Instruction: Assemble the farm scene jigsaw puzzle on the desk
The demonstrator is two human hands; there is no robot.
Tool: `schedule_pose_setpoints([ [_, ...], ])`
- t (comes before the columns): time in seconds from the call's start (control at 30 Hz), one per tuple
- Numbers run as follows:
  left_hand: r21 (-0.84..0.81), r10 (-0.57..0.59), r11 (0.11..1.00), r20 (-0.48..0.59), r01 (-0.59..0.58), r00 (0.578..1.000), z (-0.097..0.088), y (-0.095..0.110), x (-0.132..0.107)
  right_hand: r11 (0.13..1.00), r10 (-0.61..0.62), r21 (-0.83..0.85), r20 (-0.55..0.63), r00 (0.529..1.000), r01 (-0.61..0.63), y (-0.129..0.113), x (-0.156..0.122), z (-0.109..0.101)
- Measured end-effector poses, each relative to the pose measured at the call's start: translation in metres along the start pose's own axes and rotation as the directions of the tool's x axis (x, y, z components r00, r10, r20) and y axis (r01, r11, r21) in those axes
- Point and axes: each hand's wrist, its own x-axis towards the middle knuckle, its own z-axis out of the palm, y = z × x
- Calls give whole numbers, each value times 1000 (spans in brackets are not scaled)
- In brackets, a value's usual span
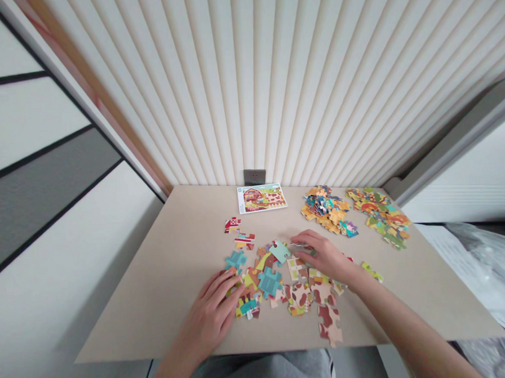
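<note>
So the loose puzzle pile (269, 282) is spread over the near middle of the surface (155, 273), right between both hands. Left hand (216, 306) is lying on the pile's left edge, fingers bent over some pieces, can't tell if it's actually gripping one. Right hand (324, 256) is over the upper right side, with a thin piece (299, 244) pinched in the fingers, tipped almost edge-on. Brown-patched pieces (328, 323) run down toward the near edge, and a red barn piece (233, 224) sits off to the upper left, below the picture card (262, 198). Orange-ish pile (334, 214) is back right
</note>
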Motion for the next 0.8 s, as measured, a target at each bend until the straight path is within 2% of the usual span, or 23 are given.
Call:
schedule_pose_setpoints([
  [0.1,-1,0,1000,0,0,1000,0,-1,0,999,34,-20,-26,999,-34,9,-4,-8],
  [0.3,-3,-1,1000,-5,1,1000,0,0,0,996,85,-40,25,996,-84,26,-5,-19],
  [0.43,-5,-8,1000,-7,8,1000,0,0,0,996,86,-29,-2,996,-86,34,-3,-24],
  [0.67,-17,-19,1000,-22,18,1000,3,-1,-1,961,230,134,98,968,-242,37,2,-29],
  [0.8,-22,-27,999,-18,27,999,2,-1,0,959,205,176,108,973,-222,36,13,-22],
])
